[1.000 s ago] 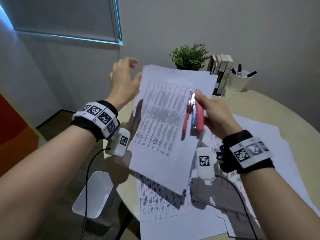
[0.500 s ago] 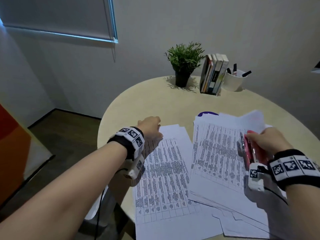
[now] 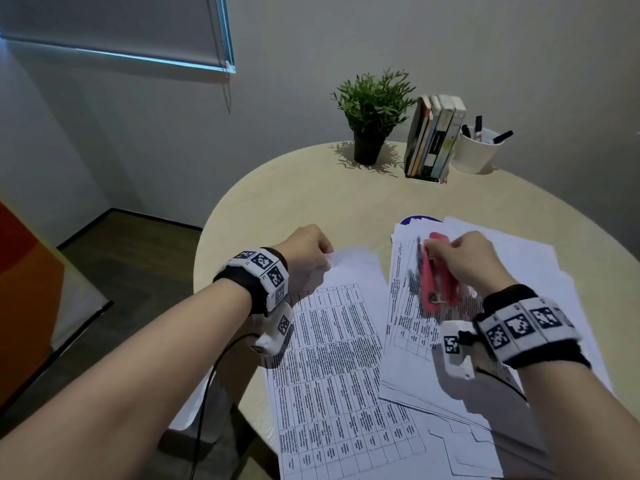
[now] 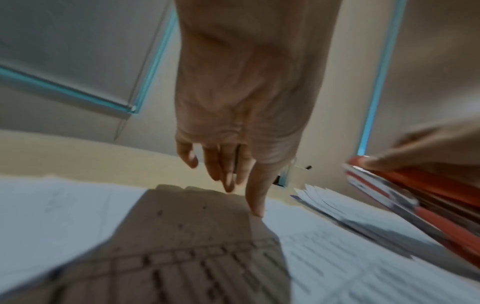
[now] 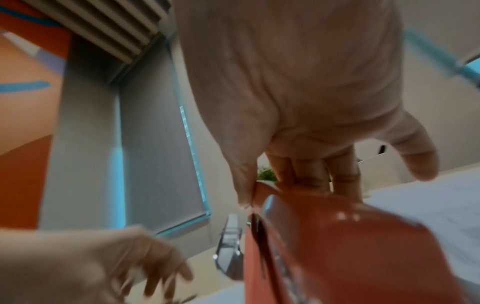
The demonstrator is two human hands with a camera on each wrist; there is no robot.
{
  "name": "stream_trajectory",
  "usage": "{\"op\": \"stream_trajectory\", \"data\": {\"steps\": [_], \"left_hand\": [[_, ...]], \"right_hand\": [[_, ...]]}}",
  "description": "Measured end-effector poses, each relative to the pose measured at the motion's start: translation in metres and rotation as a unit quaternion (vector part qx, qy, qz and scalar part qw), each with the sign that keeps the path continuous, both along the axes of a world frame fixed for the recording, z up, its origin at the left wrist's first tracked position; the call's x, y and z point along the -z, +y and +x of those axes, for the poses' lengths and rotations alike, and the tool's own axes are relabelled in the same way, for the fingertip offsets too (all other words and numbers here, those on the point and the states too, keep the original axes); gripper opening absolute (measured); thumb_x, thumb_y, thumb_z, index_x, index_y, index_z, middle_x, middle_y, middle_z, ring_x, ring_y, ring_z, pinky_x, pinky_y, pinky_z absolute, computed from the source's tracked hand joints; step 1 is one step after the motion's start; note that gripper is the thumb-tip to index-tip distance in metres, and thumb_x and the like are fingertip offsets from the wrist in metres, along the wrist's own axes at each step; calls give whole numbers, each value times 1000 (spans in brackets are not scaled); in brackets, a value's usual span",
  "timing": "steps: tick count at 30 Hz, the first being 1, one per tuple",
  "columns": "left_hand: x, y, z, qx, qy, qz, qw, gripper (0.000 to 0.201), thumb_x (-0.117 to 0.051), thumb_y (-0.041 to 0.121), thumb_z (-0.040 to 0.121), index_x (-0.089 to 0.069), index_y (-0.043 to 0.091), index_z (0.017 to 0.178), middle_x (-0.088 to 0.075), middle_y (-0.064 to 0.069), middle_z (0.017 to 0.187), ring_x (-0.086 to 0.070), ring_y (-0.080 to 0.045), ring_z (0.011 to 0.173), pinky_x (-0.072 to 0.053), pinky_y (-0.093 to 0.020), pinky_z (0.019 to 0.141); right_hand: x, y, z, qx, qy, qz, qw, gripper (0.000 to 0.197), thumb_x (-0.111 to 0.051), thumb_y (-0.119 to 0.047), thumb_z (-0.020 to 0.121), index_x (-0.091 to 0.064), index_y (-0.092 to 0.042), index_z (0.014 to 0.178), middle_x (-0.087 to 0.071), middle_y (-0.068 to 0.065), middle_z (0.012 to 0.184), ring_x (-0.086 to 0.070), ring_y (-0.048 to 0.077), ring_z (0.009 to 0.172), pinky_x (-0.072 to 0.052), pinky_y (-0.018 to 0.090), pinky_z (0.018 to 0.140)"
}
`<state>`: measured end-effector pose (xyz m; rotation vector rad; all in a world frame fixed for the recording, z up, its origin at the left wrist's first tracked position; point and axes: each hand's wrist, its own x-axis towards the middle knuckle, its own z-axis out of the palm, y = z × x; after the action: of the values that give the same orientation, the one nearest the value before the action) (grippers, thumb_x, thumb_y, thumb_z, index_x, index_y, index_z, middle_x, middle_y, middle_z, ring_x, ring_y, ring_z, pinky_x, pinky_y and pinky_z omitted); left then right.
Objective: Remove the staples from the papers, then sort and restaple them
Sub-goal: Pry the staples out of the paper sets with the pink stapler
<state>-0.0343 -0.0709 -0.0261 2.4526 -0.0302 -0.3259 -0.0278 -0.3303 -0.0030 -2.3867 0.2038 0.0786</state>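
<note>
Stapler (image 3: pixel 437 278) red, hinged open, gripped by right hand (image 3: pixel 467 261); left hand (image 3: pixel 308 252) fingers (image 4: pixel 255 191) straight, touching printed papers (image 3: pixel 339 358).

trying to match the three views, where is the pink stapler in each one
Head: stapler right of centre, held in the right hand over the papers.
Left wrist: at the right edge.
Right wrist: lower right, filling the foreground.
Shared landmark: the blue-edged window blind.

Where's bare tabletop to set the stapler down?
Bare table runs between the papers and the plant, and along the far-right rim past the cup. The near half is crowded with sheets and both hands.
</note>
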Motion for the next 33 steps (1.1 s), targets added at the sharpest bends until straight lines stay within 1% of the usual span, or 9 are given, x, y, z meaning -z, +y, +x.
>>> {"op": "stream_trajectory", "data": {"steps": [2,4,7,10,14,19,25,30,33], "left_hand": [[6,3,-1,20,-35,125,991,38,-75,13,77,-64,7,113,-65,-8,101,-58,-25,97,-47,-33,81],[12,4,-8,38,-97,221,970,57,-75,28,76,-53,12,126,-57,-7,117,-51,-27,111,-42,-39,91],[18,6,-26,81,-122,228,963,50,-75,40,75,-60,10,112,-51,-7,114,-48,-26,107,-46,-38,87],[25,8,-42,133,-55,235,961,44,-72,49,76,-60,10,93,-46,-6,117,-44,-24,109,-46,-38,87],[31,12,-50,160,-30,251,954,45,-66,51,80,-57,10,96,-39,-9,129,-39,-25,117,-44,-38,93],[35,13,-53,173,-33,229,957,47,-66,52,80,-56,8,91,-43,-7,118,-40,-23,113,-44,-39,92],[37,15,-52,172,-31,214,961,48,-68,53,78,-60,7,91,-41,-4,114,-40,-19,106,-48,-43,88],[36,16,-52,188,-20,243,951,52,-67,56,77,-62,7,95,-40,-5,124,-38,-22,115,-47,-43,92],[35,16,-52,191,-20,240,952,53,-67,57,76,-61,7,95,-41,-5,123,-39,-22,115,-47,-42,91]], "right_hand": [[6,27,-1,-59,29,-50,997,43,-59,-45,91,-59,-11,66,-60,3,63,-58,21,63,-46,33,66],[11,54,-2,-109,48,-106,987,41,-57,-51,91,-58,-14,71,-61,0,66,-62,23,72,-47,46,89],[18,88,-4,-153,49,-213,964,37,-51,-47,94,-49,-17,73,-55,-4,68,-57,23,76,-28,52,106],[22,113,-8,-169,27,-291,941,27,-49,-41,95,-47,-16,85,-49,-3,74,-55,26,84,-21,51,105],[28,124,-8,-187,-16,-336,923,20,-50,-37,95,-47,-18,87,-52,-1,84,-57,27,84,-24,50,102],[30,128,-5,-211,-69,-368,903,22,-48,-37,95,-46,-17,86,-52,0,83,-58,28,83,-24,51,104],[35,131,1,-207,-68,-354,909,24,-51,-38,94,-46,-17,83,-50,1,82,-51,28,77,-24,48,103],[38,141,-3,-155,-40,-261,952,19,-52,-30,94,-45,-16,83,-48,2,82,-45,27,80,-32,43,95],[39,141,-4,-174,-82,-308,932,21,-51,-32,95,-46,-16,81,-50,2,81,-51,28,79,-30,44,97]]}}
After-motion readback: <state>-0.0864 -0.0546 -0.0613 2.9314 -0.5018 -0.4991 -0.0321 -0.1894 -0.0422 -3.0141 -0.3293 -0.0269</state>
